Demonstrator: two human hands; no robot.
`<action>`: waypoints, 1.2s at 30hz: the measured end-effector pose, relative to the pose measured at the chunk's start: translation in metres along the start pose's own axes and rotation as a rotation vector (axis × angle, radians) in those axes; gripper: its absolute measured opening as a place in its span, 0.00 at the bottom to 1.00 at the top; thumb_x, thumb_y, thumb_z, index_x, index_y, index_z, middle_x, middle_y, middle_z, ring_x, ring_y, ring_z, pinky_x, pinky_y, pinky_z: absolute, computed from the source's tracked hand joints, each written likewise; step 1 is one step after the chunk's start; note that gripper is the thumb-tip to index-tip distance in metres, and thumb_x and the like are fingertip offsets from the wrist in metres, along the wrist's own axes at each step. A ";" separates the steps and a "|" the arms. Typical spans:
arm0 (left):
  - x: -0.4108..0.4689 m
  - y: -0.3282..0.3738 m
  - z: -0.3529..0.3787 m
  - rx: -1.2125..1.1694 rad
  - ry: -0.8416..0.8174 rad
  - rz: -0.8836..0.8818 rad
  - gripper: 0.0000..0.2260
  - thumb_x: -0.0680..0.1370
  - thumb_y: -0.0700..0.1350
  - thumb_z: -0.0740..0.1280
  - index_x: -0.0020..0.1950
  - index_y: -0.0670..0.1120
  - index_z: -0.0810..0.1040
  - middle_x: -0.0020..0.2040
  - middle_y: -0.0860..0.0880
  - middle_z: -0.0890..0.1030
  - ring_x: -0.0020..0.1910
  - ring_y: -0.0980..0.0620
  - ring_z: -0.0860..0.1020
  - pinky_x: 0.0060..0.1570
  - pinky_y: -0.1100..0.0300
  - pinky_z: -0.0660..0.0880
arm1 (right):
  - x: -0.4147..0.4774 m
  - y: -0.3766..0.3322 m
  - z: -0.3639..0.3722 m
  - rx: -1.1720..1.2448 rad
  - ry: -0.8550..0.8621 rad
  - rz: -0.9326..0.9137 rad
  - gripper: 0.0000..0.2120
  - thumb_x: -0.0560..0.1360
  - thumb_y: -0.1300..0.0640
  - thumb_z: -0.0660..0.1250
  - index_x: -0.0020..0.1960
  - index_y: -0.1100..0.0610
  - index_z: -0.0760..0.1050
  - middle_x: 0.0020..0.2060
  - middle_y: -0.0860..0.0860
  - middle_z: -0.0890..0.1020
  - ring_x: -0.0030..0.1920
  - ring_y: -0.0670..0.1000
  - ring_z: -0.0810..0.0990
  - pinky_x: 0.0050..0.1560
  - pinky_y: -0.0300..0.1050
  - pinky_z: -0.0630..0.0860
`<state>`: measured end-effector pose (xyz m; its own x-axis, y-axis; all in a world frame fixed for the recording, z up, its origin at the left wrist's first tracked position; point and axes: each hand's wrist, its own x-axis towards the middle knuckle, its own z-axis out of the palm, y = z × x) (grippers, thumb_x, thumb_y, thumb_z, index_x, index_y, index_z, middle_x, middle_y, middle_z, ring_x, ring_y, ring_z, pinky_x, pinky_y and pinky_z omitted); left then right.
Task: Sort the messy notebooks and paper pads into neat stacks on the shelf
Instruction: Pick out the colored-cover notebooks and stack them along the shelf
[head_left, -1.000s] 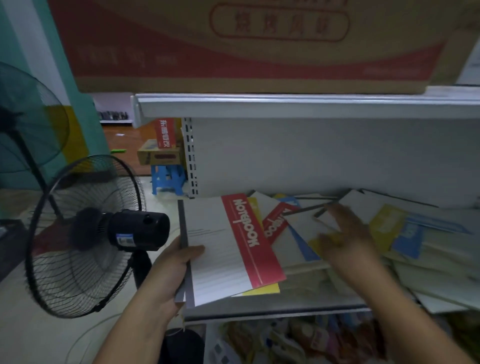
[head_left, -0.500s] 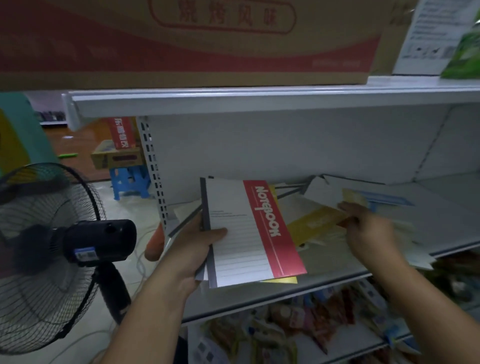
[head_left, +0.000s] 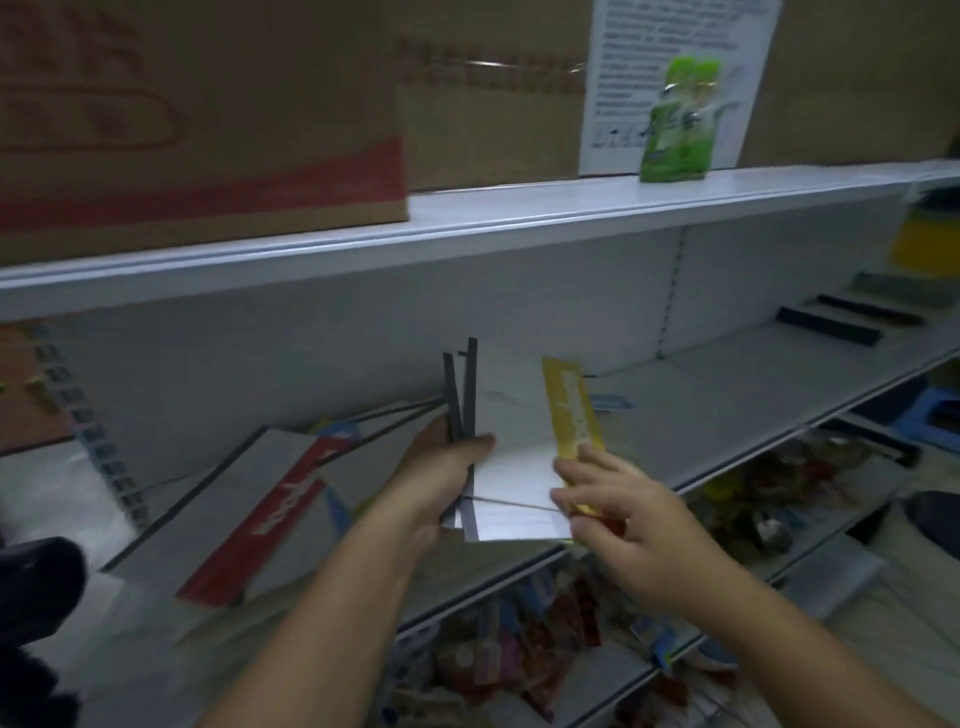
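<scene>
1. Head view: the left hand grips the notebooks by their spines, above the shelf. The right hand touches their yellow edge; whether it pinches is unclear.
2. Likely step: squaring the bundle. Next, lay it flat beside the loose pile.

Held notebooks sit mid-frame, before the shelf. A loose notebook lies on it lower left; a box tops the upper shelf, upper left.
</scene>
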<state>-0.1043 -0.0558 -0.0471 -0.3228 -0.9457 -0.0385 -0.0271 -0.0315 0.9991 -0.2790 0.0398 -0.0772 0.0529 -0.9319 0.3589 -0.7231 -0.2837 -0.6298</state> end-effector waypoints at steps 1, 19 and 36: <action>0.004 -0.001 0.019 0.034 -0.030 -0.016 0.08 0.78 0.38 0.64 0.53 0.49 0.76 0.48 0.49 0.83 0.44 0.51 0.81 0.39 0.60 0.79 | -0.005 0.010 -0.017 0.055 0.070 0.072 0.14 0.74 0.56 0.68 0.58 0.49 0.79 0.63 0.36 0.70 0.69 0.38 0.63 0.66 0.34 0.59; 0.059 -0.039 0.374 -0.167 -0.320 -0.429 0.15 0.82 0.52 0.57 0.55 0.45 0.79 0.46 0.42 0.85 0.43 0.42 0.82 0.38 0.53 0.79 | -0.112 0.227 -0.235 0.822 0.553 0.796 0.18 0.78 0.71 0.56 0.51 0.50 0.76 0.46 0.56 0.84 0.40 0.57 0.82 0.37 0.46 0.78; 0.227 -0.045 0.610 -0.207 -0.400 -0.285 0.10 0.81 0.39 0.61 0.62 0.42 0.73 0.45 0.47 0.80 0.41 0.49 0.79 0.33 0.60 0.74 | -0.036 0.422 -0.403 0.494 0.766 1.002 0.17 0.76 0.66 0.59 0.61 0.53 0.72 0.46 0.54 0.80 0.37 0.54 0.80 0.33 0.43 0.75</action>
<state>-0.7532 -0.0722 -0.1099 -0.6662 -0.6945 -0.2718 0.0075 -0.3707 0.9287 -0.8633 0.0448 -0.0787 -0.8571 -0.4712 -0.2083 0.1051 0.2359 -0.9661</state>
